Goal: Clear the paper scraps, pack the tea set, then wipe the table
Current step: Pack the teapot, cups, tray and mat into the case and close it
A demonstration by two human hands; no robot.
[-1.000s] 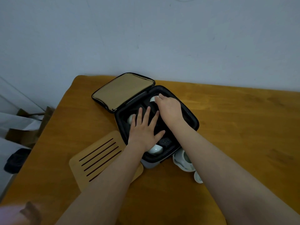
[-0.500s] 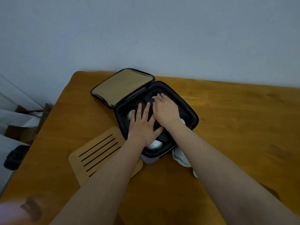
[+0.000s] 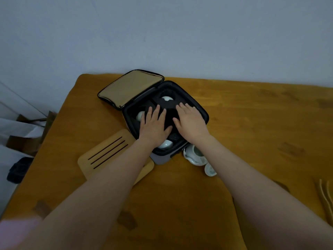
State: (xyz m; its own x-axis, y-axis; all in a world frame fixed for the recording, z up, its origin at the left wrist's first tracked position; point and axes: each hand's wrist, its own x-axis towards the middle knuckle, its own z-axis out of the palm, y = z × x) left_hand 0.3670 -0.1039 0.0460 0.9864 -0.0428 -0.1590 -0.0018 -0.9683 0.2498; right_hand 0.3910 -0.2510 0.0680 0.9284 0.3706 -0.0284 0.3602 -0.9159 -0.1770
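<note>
Both hands lie flat, fingers spread, gripping nothing: left hand [image 3: 154, 124] and right hand [image 3: 191, 121] press the black foam insert [image 3: 167, 107] inside the open case [image 3: 204, 114]. Three white cups sit in foam pockets; a teapot [image 3: 194, 156] stands just beside the case, on the table [image 3: 252, 123].

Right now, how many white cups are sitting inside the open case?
3 visible: one cup at the far side, one at the left beside the left hand, one at the near edge. The hands may hide more.
</note>
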